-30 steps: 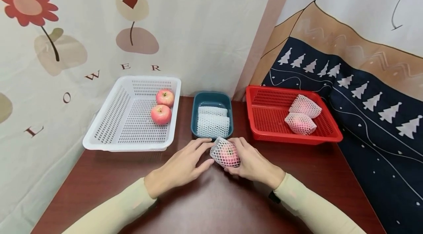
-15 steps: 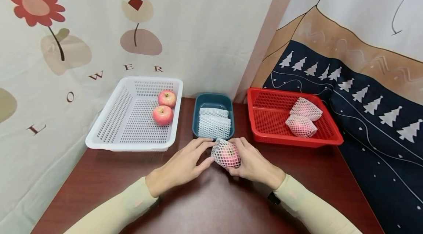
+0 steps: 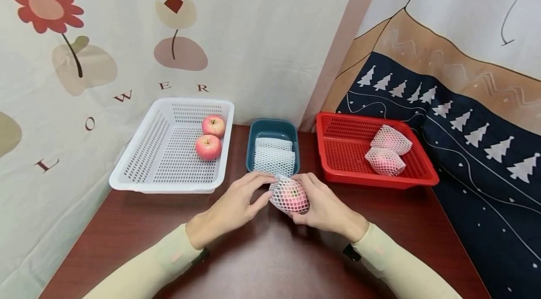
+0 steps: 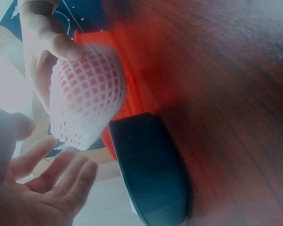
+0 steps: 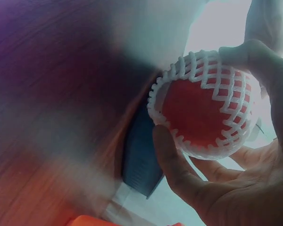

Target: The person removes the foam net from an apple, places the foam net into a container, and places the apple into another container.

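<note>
An apple in a white foam net (image 3: 289,195) is held at table centre, tipped so that the net's narrow end points left. My right hand (image 3: 331,207) grips it from the right, thumb and fingers round the net. In the right wrist view the net's open mouth shows the bare red apple (image 5: 193,113). My left hand (image 3: 232,207) is at the net's left end, its fingertips at the edge. The left wrist view shows that hand's fingers (image 4: 61,176) loosely bent and spread, not wrapped round the fruit.
A white basket (image 3: 120,184) with two bare apples (image 3: 208,147) stands left. Behind my hands, a teal tray (image 3: 250,149) holds white foam nets (image 3: 274,160). To the right, a red basket (image 3: 338,174) holds two netted apples (image 3: 385,160). Printed curtains (image 3: 262,45) hang behind the table.
My left hand has moved slightly right and up, its fingertips closer to the net's end. My right hand keeps its grip on the netted apple.
</note>
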The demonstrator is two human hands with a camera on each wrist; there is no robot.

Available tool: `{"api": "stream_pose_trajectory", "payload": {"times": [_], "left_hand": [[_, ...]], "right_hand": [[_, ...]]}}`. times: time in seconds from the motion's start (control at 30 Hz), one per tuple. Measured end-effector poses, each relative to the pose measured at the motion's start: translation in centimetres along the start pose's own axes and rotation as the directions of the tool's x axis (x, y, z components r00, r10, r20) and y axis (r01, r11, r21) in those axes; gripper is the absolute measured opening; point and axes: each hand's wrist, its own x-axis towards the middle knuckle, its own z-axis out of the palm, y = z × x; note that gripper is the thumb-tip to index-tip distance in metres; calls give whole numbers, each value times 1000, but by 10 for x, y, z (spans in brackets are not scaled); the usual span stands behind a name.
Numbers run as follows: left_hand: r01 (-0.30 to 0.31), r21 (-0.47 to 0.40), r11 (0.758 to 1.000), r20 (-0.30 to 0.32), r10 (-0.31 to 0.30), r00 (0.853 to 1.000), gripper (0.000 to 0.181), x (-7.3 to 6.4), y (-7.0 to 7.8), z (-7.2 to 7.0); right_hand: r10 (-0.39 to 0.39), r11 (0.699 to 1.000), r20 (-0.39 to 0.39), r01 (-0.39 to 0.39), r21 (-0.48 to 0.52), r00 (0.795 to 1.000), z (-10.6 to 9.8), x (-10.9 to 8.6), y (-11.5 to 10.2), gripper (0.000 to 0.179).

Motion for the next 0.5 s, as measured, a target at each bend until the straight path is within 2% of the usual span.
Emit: {"api": "stream_pose_trajectory", "payload": {"times": [0.13,0.3,0.5], "left_hand": [[-53,-46,998,-74,49,996,27,4,0,0],[-72,-104,992,-125,59,990,24,9,1,-4],[-63,-199,978,-114,41,993,28,9,2,-7]], "right_hand": [[-25,1000,-13,25,19,1000,-2,0,-2,87],[-55,998,-21,56,38,998,-2,1,-3,87],[-73,995,-25,74,70,997,-4,1,-5,88]]}}
